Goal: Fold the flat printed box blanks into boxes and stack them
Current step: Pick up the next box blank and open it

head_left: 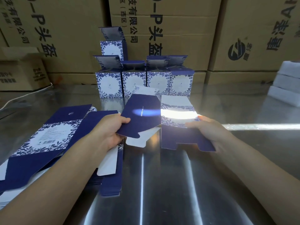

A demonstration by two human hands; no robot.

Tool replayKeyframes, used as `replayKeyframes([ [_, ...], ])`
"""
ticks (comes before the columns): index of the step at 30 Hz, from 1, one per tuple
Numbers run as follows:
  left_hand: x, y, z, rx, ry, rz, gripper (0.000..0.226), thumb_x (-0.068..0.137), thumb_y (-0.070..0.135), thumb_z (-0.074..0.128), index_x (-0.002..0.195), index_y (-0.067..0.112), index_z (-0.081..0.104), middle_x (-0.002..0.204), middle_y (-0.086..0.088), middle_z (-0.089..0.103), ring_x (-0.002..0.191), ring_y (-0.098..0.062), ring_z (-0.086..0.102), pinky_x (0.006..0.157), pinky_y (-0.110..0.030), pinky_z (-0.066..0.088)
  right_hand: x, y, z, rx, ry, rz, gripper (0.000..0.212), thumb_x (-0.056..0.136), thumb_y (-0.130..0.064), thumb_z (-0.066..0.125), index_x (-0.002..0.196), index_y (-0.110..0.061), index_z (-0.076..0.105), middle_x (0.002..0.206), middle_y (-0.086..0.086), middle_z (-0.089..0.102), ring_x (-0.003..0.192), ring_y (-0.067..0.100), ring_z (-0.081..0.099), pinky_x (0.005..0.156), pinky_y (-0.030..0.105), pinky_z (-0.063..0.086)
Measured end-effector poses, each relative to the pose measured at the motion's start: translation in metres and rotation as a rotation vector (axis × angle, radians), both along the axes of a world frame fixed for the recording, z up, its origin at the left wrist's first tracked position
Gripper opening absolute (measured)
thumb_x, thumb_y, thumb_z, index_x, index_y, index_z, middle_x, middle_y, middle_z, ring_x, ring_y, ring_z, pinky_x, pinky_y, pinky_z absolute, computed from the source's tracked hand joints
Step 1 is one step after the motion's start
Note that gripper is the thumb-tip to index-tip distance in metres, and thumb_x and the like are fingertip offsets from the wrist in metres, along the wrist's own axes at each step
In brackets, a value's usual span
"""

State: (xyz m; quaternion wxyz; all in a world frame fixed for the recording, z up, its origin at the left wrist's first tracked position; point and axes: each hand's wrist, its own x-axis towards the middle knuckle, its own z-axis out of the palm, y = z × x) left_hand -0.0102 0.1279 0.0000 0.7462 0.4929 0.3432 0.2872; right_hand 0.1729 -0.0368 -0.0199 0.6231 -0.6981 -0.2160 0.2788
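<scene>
Steel-look reflective metal table [178,184], backed by a wall of brown corrugated shipping cartons [178,30] with black print. Along the table's far edge: a row of four folded navy-and-white floral boxes [134,83], upright, side by side and touching, top flaps open. One more folded floral box [112,48] is stacked on the left end of that row, lid flap up. Near-left corner: a fanned pile of flat navy floral box blanks [48,135], barcode panel face up, with a narrower stack of flat navy blanks [112,184] just beside it towards the centre. The partly opened navy-and-white printed box blank [175,124] is held over the middle of the table, in front of the row, with a glare band across it. Left hand [110,129] pinches the navy flap on the blank's left side, thumb on top, fingers under. Right hand [209,130] grips the blank's right edge, thumb on the floral panel, fingers curled beneath. Right edge: stacked white foam blocks [287,82]. Far-left: a thin white cable [24,96] on the table, and a small open brown carton [21,73] behind it.
</scene>
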Motion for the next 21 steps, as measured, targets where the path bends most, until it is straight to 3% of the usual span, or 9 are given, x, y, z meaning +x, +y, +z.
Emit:
replayKeyframes([
  [4,0.0,0.001,0.001,0.008,-0.075,-0.021,0.041,0.093,-0.003,0.043,0.134,0.002,0.047,0.114,-0.013,0.065,0.075,-0.018,0.067,0.05,-0.027,0.056,0.0,0.002,0.002,0.1,0.022,-0.006,0.019,0.083,-0.018,0.064,0.1,-0.018,0.058,0.077,0.003,0.066,0.073,0.022,0.059,0.059,0.03,0.042],
  [6,0.0,-0.001,0.003,0.004,-0.116,-0.012,0.033,0.094,0.004,0.048,0.126,0.006,0.054,0.099,-0.008,0.071,0.063,-0.015,0.068,0.046,-0.023,0.053,0.0,0.003,0.002,0.14,0.065,-0.004,0.022,0.084,-0.022,0.062,0.105,-0.015,0.061,0.081,0.005,0.066,0.077,0.023,0.06,0.068,0.034,0.043],
  [9,0.0,-0.008,0.007,-0.03,-0.162,-0.07,0.017,0.093,0.016,0.054,0.106,0.011,0.064,0.08,-0.003,0.074,0.06,-0.014,0.07,0.047,-0.025,0.054,-0.006,0.004,0.003,0.278,0.211,0.106,0.038,0.089,-0.024,0.056,0.123,-0.007,0.057,0.088,0.007,0.069,0.069,0.019,0.065,0.059,0.025,0.051],
  [12,0.001,-0.009,0.007,0.031,-0.241,-0.089,0.033,0.094,0.015,0.052,0.124,0.028,0.054,0.093,0.005,0.074,0.07,-0.011,0.071,0.052,-0.025,0.055,-0.01,0.004,0.006,0.399,0.268,0.151,0.037,0.092,-0.025,0.052,0.125,-0.009,0.057,0.09,0.005,0.072,0.069,0.017,0.07,0.049,0.021,0.052],
  [17,0.0,-0.009,0.006,0.264,-0.265,-0.212,0.052,0.094,0.019,0.05,0.14,0.042,0.038,0.108,0.016,0.07,0.092,-0.007,0.069,0.064,-0.026,0.057,-0.011,-0.001,0.013,0.517,0.321,0.228,0.027,0.093,-0.035,0.052,0.113,-0.021,0.063,0.085,0.003,0.071,0.066,0.02,0.068,0.051,0.027,0.05],
  [19,0.0,-0.012,0.005,0.339,-0.234,-0.293,0.056,0.092,0.022,0.051,0.14,0.047,0.034,0.114,0.019,0.067,0.097,-0.007,0.068,0.072,-0.03,0.055,-0.012,0.0,0.013,0.539,0.282,0.27,0.036,0.094,-0.037,0.051,0.124,-0.017,0.059,0.099,0.005,0.071,0.087,0.024,0.068,0.069,0.034,0.054],
  [21,0.002,-0.019,0.001,0.394,-0.185,-0.353,0.06,0.09,0.024,0.053,0.14,0.049,0.031,0.116,0.016,0.067,0.089,-0.011,0.068,0.077,-0.033,0.053,-0.015,0.002,0.014,0.495,0.218,0.303,0.044,0.094,-0.039,0.05,0.134,-0.02,0.053,0.121,0.006,0.065,0.109,0.029,0.06,0.096,0.04,0.047],
])
